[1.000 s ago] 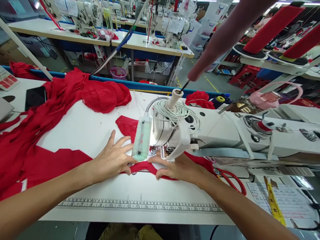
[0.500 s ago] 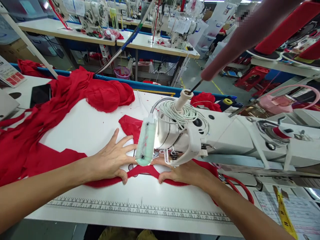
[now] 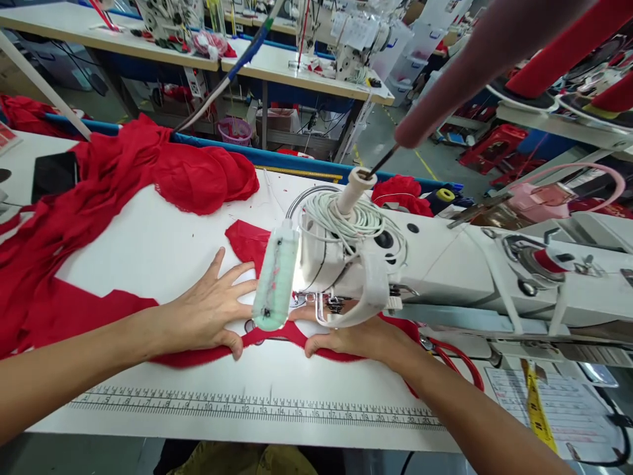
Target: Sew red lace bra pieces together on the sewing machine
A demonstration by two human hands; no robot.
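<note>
My left hand lies flat with its fingers spread, pressing on a red fabric piece left of the sewing machine's needle area. On the other side my right hand rests on the same fabric, thumb stretched out, its fingertips partly hidden behind the machine head and its white guard. The fabric's curved edge runs between the two thumbs. A pale green plastic shield hangs in front, covering part of the fabric. Another red flap shows behind the left fingertips.
A heap of red fabric covers the left side, beside a dark phone. Red-handled scissors lie right of my right hand. A printed ruler runs along the front edge. A yellow tape measure lies on a paper sheet.
The camera view has shifted slightly, so the scene sits a little further left and higher. Both hands keep nearly the same place on the fabric beside the machine.
</note>
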